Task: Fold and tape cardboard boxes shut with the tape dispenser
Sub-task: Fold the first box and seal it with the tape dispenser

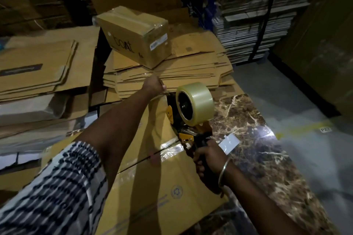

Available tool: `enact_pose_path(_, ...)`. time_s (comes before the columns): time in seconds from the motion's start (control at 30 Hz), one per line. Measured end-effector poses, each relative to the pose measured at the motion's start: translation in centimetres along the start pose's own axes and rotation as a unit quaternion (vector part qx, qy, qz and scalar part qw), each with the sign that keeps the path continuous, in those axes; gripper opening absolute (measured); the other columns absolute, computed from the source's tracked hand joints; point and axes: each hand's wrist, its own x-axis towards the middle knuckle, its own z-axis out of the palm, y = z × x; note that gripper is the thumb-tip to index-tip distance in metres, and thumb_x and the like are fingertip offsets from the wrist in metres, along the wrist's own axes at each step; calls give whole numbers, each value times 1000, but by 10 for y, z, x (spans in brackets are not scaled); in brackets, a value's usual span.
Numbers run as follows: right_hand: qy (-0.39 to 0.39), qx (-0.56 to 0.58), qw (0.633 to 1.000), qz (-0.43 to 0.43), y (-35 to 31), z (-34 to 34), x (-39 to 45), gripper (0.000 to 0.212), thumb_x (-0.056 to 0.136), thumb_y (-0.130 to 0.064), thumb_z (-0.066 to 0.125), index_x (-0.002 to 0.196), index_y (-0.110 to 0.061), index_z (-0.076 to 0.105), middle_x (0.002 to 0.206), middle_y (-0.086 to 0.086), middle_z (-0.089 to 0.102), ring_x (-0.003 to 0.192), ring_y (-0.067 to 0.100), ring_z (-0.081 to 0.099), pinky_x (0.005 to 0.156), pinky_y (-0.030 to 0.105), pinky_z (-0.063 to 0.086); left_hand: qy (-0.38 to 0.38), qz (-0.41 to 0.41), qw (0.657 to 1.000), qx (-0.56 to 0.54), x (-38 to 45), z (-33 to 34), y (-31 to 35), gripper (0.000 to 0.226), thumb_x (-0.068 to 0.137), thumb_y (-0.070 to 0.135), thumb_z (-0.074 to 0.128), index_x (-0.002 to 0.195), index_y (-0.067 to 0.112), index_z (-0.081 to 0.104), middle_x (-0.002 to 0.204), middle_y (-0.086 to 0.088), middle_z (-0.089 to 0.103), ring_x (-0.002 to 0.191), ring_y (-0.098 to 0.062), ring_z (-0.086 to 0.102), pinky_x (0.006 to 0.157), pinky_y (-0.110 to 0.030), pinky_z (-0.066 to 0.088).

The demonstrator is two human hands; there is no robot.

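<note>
a: so, where is your right hand now?

b: it is low, near the right edge of the cardboard box. your fingers are curled tight round the dark handle of the tape dispenser. you have a thin metal bangle on that wrist.

a: and the dispenser itself?

b: it stands on the box top, right by the seam where the two flaps meet. the big roll of clear tape sticks up above your hand. shiny tape already lies along part of the seam, just left of the dispenser.

a: what does your left hand do?

b: your arm reaches out over the box to its far edge. the fingers are curled and seem to grip that edge, but it is dark and blurry there, so you cannot tell for sure. your sleeve is striped dark and light.

a: where does the box sit?

b: it lies on a brown marble table. a small white card lies on the table just beside your right hand.

a: what is behind it?

b: a pile of flat boxes is just past the box. a taped-up box with writing on its side sits on top of that pile. more flat cardboard is stacked on the left.
</note>
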Motion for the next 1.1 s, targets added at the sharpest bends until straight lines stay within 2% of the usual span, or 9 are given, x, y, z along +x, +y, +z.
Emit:
enact_pose_path(0.2,12,5,1000,8,-5,2,6,30,77,13,48,63,-10,34,49,5,30,41,16,26,48,26,23,9,-7,1000,12,13,14,-6,20,89,22,75,96,4,78,98,-13,76,96,-25,70,87,-39,57)
enact_pose_path(0.37,9,9,999,34,-5,-2,12,24,76,12,47,72,-9,36,48,6,30,37,16,27,46,21,25,-11,-22,999,46,17,25,-10,23,94,24,70,105,5,77,106,-13,74,102,-25,68,84,-29,49)
enact_pose_path(0.53,5,11,999,45,-2,-4,16,24,74,10,48,68,-9,35,51,6,30,37,17,26,47,22,26,-28,-64,995,65,17,26,-11,30,93,30,70,105,3,76,106,-16,72,102,-29,66,80,-36,50)
enact_pose_path(0.63,7,7,999,51,-2,-5,18,22,74,9,49,75,-9,37,52,6,30,38,18,27,47,22,27,-15,-68,995,71,14,28,-8,29,94,27,63,101,0,72,104,-15,70,93,-30,63,69,-33,44)
enact_pose_path(0.73,-4,5,998,58,-3,-6,21,22,74,9,48,70,-9,35,53,7,29,38,18,27,47,22,27,4,-68,993,95,-5,35,-15,32,99,27,49,103,-2,63,99,-16,61,89,-32,57,72,-34,46)
enact_pose_path(0.83,-9,3,998,59,-2,-6,22,23,73,8,48,69,-10,34,53,7,28,38,19,26,46,21,27,59,-41,993,92,-22,41,-35,47,104,35,38,109,-1,67,104,-20,66,94,-38,62,81,-41,55)
enact_pose_path(0.93,-9,-3,997,76,-4,-6,23,27,75,6,47,64,-13,32,51,6,29,38,19,26,44,21,27,153,47,984,77,-27,44,-45,44,103,39,39,105,5,67,96,-19,67,88,-37,62,73,-40,54)
enact_pose_path(1.03,-2,-14,996,86,-7,-3,23,28,76,4,47,60,-14,32,50,5,29,38,19,26,44,22,25,147,118,979,78,-32,47,-52,47,102,45,38,90,12,70,86,-13,66,80,-32,61,62,-34,44)
enact_pose_path(1.1,6,-23,995,94,-9,-1,22,32,76,3,47,55,-15,31,49,4,28,39,19,24,46,23,24,128,121,981,77,-36,47,-54,47,101,49,42,89,16,74,81,-8,68,75,-28,62,60,-31,39)
